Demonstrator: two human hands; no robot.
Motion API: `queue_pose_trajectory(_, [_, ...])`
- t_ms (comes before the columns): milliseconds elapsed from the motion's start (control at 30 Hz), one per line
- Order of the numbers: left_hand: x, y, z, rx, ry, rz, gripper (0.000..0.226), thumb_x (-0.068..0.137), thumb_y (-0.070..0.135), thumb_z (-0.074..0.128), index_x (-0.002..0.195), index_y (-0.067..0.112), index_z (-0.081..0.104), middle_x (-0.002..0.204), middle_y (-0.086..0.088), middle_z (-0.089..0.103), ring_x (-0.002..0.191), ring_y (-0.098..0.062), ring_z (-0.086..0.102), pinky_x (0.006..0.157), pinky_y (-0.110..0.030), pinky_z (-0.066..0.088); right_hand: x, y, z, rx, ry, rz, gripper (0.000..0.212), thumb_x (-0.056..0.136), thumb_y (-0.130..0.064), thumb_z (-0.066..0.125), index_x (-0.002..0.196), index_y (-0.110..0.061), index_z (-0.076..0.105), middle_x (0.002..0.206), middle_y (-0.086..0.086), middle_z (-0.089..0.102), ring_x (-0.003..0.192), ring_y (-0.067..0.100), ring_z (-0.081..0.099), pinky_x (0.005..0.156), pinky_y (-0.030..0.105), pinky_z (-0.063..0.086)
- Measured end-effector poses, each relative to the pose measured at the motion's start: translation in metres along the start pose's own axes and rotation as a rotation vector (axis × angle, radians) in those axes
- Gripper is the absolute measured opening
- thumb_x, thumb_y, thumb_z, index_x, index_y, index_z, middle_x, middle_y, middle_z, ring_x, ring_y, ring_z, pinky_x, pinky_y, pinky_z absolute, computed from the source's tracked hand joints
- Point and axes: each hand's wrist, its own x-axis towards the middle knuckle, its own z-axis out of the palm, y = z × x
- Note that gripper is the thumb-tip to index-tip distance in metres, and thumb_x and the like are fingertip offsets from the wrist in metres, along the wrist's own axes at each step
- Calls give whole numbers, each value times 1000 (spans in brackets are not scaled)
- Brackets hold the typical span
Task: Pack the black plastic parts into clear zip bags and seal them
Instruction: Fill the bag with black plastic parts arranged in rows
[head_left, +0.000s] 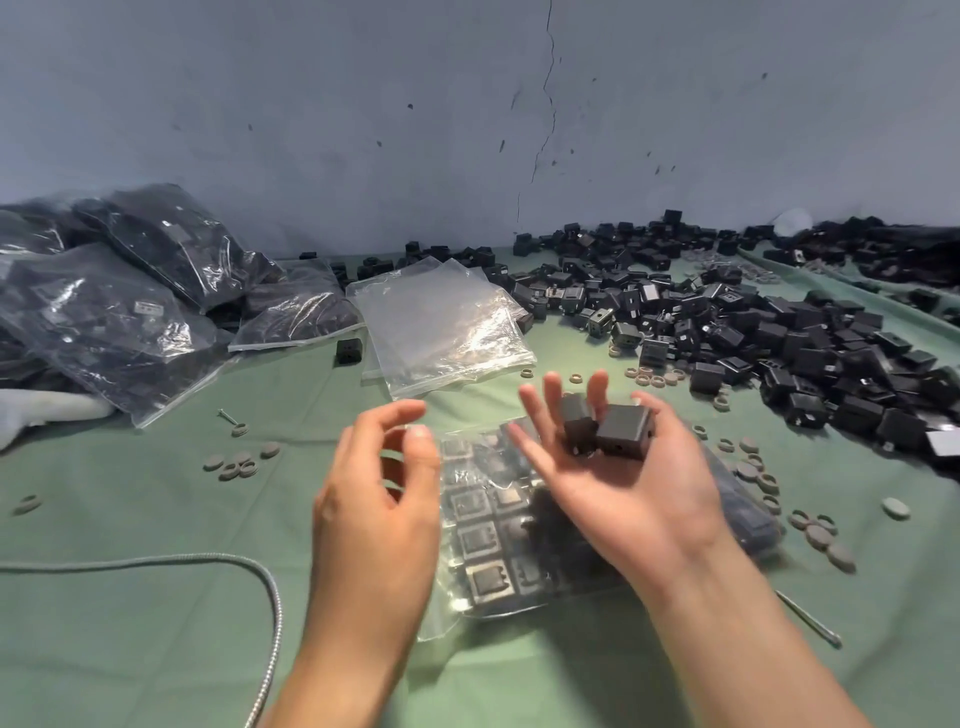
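On the table (156, 649), over a part-filled zip bag (483, 545), R hand (623, 493) cradles two black plastic parts (621, 434) w/ fingers (551, 389) spread & thumb hooked on one, L hand (374, 499) fingers loosely curled & empty; filled bags (104, 312) piled at left, big loose pile (805, 353) + empty bags (441, 322) to go, so prob. far from done.

I can make out no readable text, label, brand, number or sign from here, neither on the filled bags (119, 312) at far left, nor the empty bags (441, 322) in the middle, nor the black parts (779, 343) at right.
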Motion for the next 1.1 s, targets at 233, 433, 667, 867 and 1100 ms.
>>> queue_pose_trajectory(233, [-18, 9, 18, 53, -288, 16, 29, 91, 48, 57, 119, 47, 50, 113, 19, 61, 100, -1, 58, 82, -20, 45, -3, 44, 2, -90, -64, 185, 36, 97, -38, 45, 65, -20, 51, 125, 14, 68, 101, 38, 68, 92, 48, 52])
queue_pose_trajectory(433, [-16, 10, 9, -196, -224, -95, 23, 87, 33, 69, 105, 33, 55, 99, 24, 64, 82, 2, 63, 68, -9, 45, -10, 46, 5, -157, -121, 142, 41, 97, -38, 46, 63, -17, 53, 127, 21, 66, 100, 41, 69, 81, 51, 58])
queue_pose_trajectory(667, [11, -29, -27, -210, -45, -449, 21, 99, 15, 52, 104, 32, 64, 94, 1, 68, 74, -9, 65, 53, -18, 51, -7, -5, 0, 37, 35, -135, 27, 100, -40, 53, 93, -14, 53, 84, 4, 68, 72, 15, 69, 65, 29, 60])
queue_pose_trajectory(867, [10, -49, -14, -310, -283, -642, 14, 98, 12, 58, 107, 6, 66, 85, -8, 71, 59, -10, 62, 53, -19, 53, -3, -32, -9, 18, 146, -253, 33, 98, -41, 53, 73, -21, 57, 68, -10, 52, 51, 3, 48, 43, 15, 42])
queue_pose_trajectory(1100, [6, -37, 2, -351, -415, -587, 24, 98, 5, 56, 95, 19, 74, 71, 2, 72, 56, -10, 63, 56, -21, 55, -2, -29, -13, 31, 155, -242, 29, 98, -35, 50, 74, -21, 59, 70, -9, 54, 52, 4, 47, 43, 16, 41])
